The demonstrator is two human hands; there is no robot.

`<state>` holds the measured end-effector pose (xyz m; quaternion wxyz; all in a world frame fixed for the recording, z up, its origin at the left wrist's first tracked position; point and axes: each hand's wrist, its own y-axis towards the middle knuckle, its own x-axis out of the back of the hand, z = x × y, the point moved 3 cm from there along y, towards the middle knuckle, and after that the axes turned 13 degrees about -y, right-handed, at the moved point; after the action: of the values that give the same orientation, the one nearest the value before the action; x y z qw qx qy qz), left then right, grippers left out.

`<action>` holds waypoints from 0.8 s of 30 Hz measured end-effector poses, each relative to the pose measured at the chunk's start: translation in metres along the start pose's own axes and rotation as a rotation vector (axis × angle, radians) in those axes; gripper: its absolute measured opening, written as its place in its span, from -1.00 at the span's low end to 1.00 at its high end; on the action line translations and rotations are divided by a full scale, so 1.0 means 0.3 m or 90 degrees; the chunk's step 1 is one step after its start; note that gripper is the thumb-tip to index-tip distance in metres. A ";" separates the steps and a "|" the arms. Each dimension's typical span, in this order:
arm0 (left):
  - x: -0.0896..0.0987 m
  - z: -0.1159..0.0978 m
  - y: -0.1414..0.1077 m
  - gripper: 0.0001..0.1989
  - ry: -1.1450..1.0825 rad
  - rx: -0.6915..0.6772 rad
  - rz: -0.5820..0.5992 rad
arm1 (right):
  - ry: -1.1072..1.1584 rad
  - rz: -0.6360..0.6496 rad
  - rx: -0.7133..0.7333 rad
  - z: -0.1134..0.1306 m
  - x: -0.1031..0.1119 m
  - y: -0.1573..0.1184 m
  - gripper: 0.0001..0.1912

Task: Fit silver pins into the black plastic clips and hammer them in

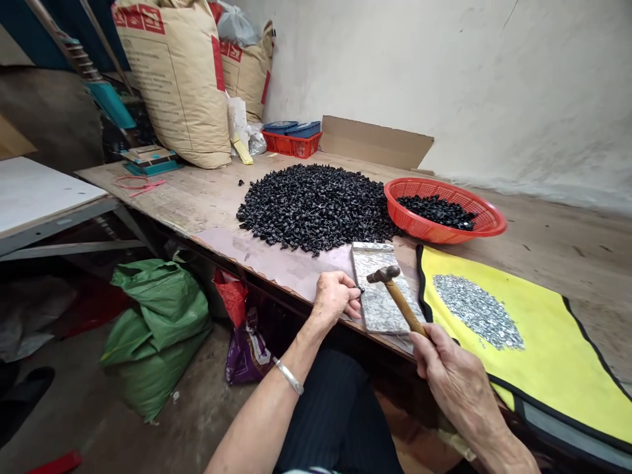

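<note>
My left hand [336, 296] pinches a small black part [362, 289] at the left edge of a worn, whitish board [382, 299]. Most of that part is hidden by my fingers. In my right hand [447, 365] is a hammer [402, 303], gripped by its wooden handle, its metal head raised over the board. Beyond the board spreads a large pile of small black parts [316, 204]. To the right, many small silvery metal pieces [476, 311] lie on a yellow cloth [548, 329] with black edging.
A red plastic basket [444, 234] with more black parts stands right of the pile. Behind are a red tray [296, 145] with blue boxes, a cardboard strip [375, 141] and big paper sacks [172, 85]. A green sack [158, 329] sits on the floor below the table edge.
</note>
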<state>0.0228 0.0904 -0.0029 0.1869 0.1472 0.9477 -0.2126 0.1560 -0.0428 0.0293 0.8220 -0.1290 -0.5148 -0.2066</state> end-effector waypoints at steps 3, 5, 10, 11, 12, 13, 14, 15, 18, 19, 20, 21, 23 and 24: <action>0.002 -0.004 -0.004 -0.85 0.000 -0.001 -0.002 | -0.069 -0.033 0.017 0.003 0.003 0.002 -0.64; 0.003 -0.005 -0.006 -0.85 0.000 0.000 -0.004 | -0.075 -0.050 0.027 0.008 0.003 0.001 -0.65; 0.002 -0.004 -0.005 -0.84 -0.003 0.001 -0.004 | -0.141 -0.124 0.075 0.016 -0.015 -0.002 -0.67; 0.002 -0.004 -0.005 -0.84 -0.003 0.001 -0.006 | -0.159 -0.135 0.087 0.015 -0.023 -0.001 -0.67; 0.002 -0.004 -0.005 -0.84 -0.002 0.001 -0.009 | -0.176 -0.144 0.098 0.013 -0.029 -0.001 -0.68; 0.001 -0.005 -0.005 -0.83 -0.002 0.001 -0.011 | -0.191 -0.153 0.106 0.010 -0.035 0.000 -0.68; 0.000 -0.005 -0.004 -0.83 -0.001 0.001 -0.013 | -0.205 -0.163 0.114 0.008 -0.038 0.000 -0.68; -0.001 -0.005 -0.003 -0.83 0.000 0.000 -0.014 | -0.216 -0.174 0.122 0.007 -0.039 -0.001 -0.67; -0.002 -0.003 0.002 -0.83 0.000 -0.002 -0.017 | -0.234 -0.228 0.149 0.010 -0.029 -0.009 -0.65; -0.003 -0.002 0.004 -0.83 0.001 -0.002 -0.018 | -0.237 -0.249 0.160 0.014 -0.024 -0.013 -0.65; -0.002 0.000 0.006 -0.83 0.001 -0.003 -0.018 | -0.240 -0.268 0.172 0.019 -0.021 -0.017 -0.64; -0.002 0.002 0.008 -0.84 0.002 -0.003 -0.019 | -0.247 -0.285 0.184 0.025 -0.019 -0.021 -0.64; -0.001 0.005 0.011 -0.84 0.004 -0.004 -0.020 | -0.277 -0.303 0.206 0.036 -0.022 -0.025 -0.64; -0.001 0.007 0.013 -0.85 0.005 -0.004 -0.019 | -0.299 -0.303 0.210 0.041 -0.025 -0.024 -0.65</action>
<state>0.0250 0.0928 -0.0058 0.1807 0.1331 0.9512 -0.2118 0.1400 -0.0425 0.0279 0.6201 0.0844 -0.7314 -0.2708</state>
